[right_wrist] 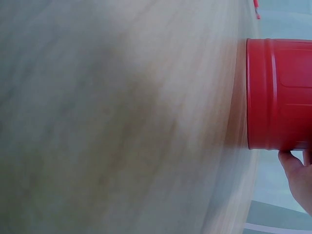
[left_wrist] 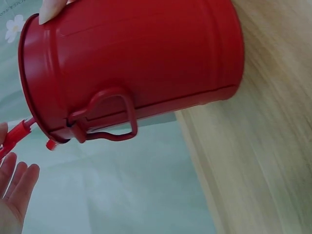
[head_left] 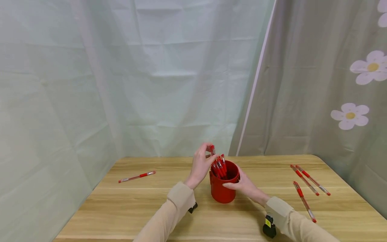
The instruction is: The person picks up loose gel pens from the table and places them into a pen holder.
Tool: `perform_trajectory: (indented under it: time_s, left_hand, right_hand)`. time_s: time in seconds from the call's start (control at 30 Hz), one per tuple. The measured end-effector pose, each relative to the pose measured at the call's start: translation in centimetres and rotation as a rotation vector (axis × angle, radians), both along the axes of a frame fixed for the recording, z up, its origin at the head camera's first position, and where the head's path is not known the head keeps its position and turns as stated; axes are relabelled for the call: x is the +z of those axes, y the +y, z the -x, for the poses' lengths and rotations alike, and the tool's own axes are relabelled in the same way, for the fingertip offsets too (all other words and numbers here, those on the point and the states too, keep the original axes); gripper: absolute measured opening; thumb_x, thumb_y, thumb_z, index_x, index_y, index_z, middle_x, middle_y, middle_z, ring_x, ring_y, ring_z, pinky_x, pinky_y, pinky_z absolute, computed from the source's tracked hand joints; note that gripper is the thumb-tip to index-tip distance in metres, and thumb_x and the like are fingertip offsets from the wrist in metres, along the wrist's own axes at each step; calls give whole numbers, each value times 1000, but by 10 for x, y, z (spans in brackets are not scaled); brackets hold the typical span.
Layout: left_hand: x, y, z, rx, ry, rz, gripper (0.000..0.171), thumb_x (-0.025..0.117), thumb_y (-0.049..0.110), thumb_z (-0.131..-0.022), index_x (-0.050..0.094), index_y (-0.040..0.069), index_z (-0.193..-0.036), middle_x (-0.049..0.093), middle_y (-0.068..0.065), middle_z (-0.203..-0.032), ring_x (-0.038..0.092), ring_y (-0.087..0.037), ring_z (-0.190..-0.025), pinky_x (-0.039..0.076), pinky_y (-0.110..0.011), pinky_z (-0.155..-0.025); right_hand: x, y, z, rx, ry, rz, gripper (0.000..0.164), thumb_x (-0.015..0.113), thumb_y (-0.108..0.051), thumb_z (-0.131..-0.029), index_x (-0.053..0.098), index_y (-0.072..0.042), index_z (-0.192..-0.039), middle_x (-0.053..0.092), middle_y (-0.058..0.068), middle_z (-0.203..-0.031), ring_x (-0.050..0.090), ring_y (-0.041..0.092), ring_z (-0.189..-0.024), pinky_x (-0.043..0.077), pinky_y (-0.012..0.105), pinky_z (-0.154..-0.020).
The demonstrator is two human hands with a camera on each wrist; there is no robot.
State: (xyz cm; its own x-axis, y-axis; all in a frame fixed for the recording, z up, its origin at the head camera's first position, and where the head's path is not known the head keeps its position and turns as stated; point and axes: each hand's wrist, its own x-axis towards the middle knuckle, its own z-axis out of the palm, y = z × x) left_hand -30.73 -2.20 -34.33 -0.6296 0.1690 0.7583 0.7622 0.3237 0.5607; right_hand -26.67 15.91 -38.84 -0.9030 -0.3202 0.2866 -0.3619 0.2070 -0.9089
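Observation:
A red metal cup (head_left: 223,193) with small side handles stands on the wooden table, and several red gel pens (head_left: 222,169) lean inside it. Above its rim, my left hand (head_left: 201,164) pinches a red gel pen (head_left: 213,150) between thumb and fingers. The left wrist view shows that pen (left_wrist: 18,133) passing into the cup's mouth, its lower part hidden by the wall. My right hand (head_left: 245,185) grips the cup from the right, thumb across the front near the rim; its other fingers are mostly hidden behind the cup.
One red pen (head_left: 137,177) lies at the table's left. On the right lie three more, a near pen (head_left: 304,201) and two side by side, the outer pen (head_left: 313,180) among them. A pale curtain (head_left: 181,84) hangs behind the table (head_left: 145,208).

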Motion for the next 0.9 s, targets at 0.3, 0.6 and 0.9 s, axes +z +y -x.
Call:
perform_trajectory:
  time_s: [0.3, 0.6, 0.9]
  left_hand:
    - [-7, -5, 1, 38, 69, 44, 24, 70, 4, -78, 55, 3, -96, 54, -5, -89, 53, -15, -84, 47, -29, -74]
    - [-12, -8, 3, 87, 65, 77, 24, 71, 9, -79, 56, 5, -97, 54, 0, -90, 52, -16, -80, 47, -29, -69]
    - [-17, -10, 1, 94, 37, 101, 23, 71, 11, -79, 57, 5, -97, 56, -5, -89, 53, -18, -79, 47, -28, -65]
  right_hand:
    - [-1, 0, 2, 5, -2, 14, 77, 74, -8, -74, 28, 1, -136, 42, 18, -127, 40, 34, -114, 36, 44, -90]
    - [-1, 0, 1, 3, -6, 16, 77, 73, -8, -75, 28, 2, -136, 42, 19, -128, 39, 34, -114, 35, 44, -90]
    - [0, 0, 0, 19, -11, 22, 75, 72, -6, -75, 28, 2, -135, 42, 19, -127, 39, 35, -114, 36, 43, -89]
